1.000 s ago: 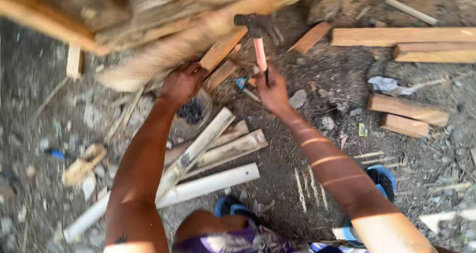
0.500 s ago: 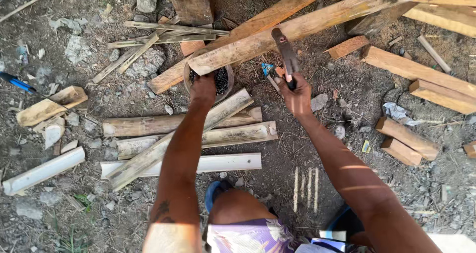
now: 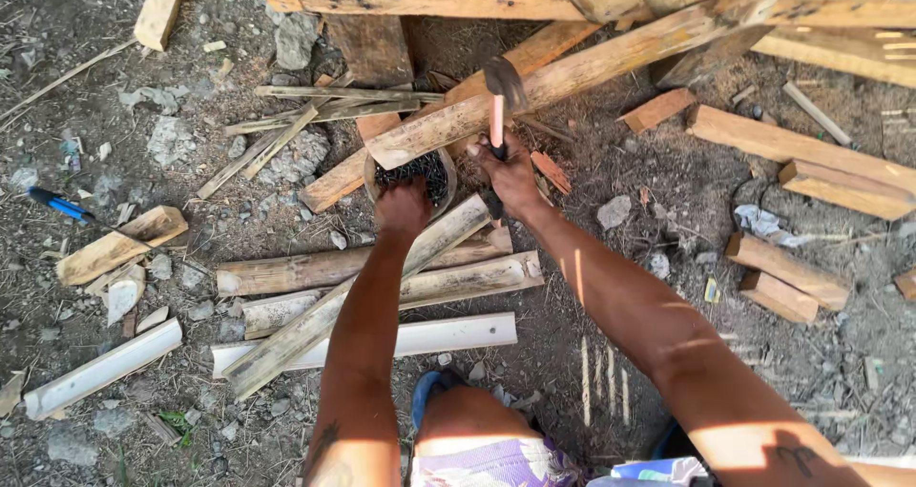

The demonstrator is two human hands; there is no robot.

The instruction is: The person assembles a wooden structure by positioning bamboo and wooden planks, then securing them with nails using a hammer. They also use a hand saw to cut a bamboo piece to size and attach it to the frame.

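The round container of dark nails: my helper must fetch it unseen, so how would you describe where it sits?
Find the long pale wooden plank slanting across the ground. Under its lower end, the left hand reaches into the round container of dark nails, beside the right hand gripping a hammer. It alone is round among straight wood.

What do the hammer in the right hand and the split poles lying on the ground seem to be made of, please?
The hammer in the right hand looks like dark, dull metal at the head, on a smooth pinkish-red handle, perhaps painted wood or plastic; I cannot tell which. The split poles look like dry bamboo: curved half-round shells, pale inside and weathered tan outside, unfinished.
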